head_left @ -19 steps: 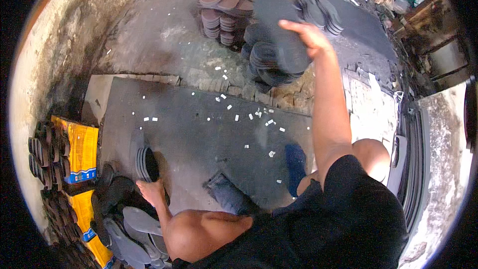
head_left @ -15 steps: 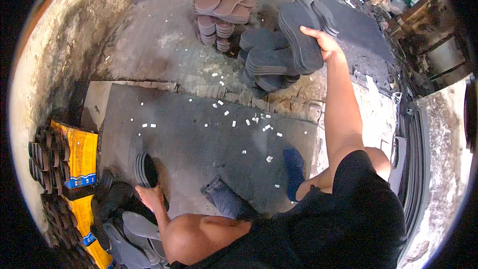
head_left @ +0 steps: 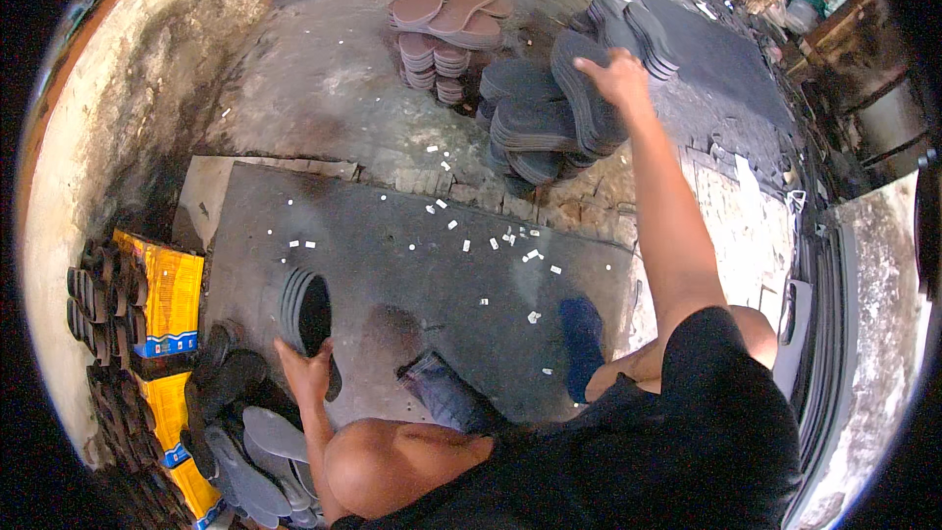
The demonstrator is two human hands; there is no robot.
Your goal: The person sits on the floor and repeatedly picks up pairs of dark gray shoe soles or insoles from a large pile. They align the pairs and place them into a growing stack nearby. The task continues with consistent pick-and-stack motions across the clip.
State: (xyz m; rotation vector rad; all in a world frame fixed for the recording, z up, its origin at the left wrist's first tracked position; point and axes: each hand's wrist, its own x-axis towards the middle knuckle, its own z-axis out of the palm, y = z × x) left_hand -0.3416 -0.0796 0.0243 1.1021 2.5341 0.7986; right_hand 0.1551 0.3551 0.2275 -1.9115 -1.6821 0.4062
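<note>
My left hand [head_left: 308, 370], low on the left, is closed round the near end of a stack of black shoe soles [head_left: 296, 302] tilted upward above the mat. At the far right, my right hand [head_left: 620, 80] grips the edge of a stack of dark grey shoe soles [head_left: 579, 74], its thumb across the top. That stack rests on a crosswise pile of grey soles [head_left: 530, 125]. The fingers on its far side are partly hidden. Just behind stand more grey soles [head_left: 648, 31]. Left of the pile are stacked brown soles [head_left: 442, 12].
A dark rubber mat [head_left: 392, 265] with scattered white scraps [head_left: 510, 238] spreads before me. Loose grey soles [head_left: 245, 471] lie by my left knee, beside yellow boxes [head_left: 175, 299] and black sandals [head_left: 93, 299]. Upright sheets [head_left: 824, 334] lean along the right wall.
My left hand has raised the black sole stack slightly, moving it away from me and rightward. My right hand has shifted a little left, with the grey stack settling lower on the pile.
</note>
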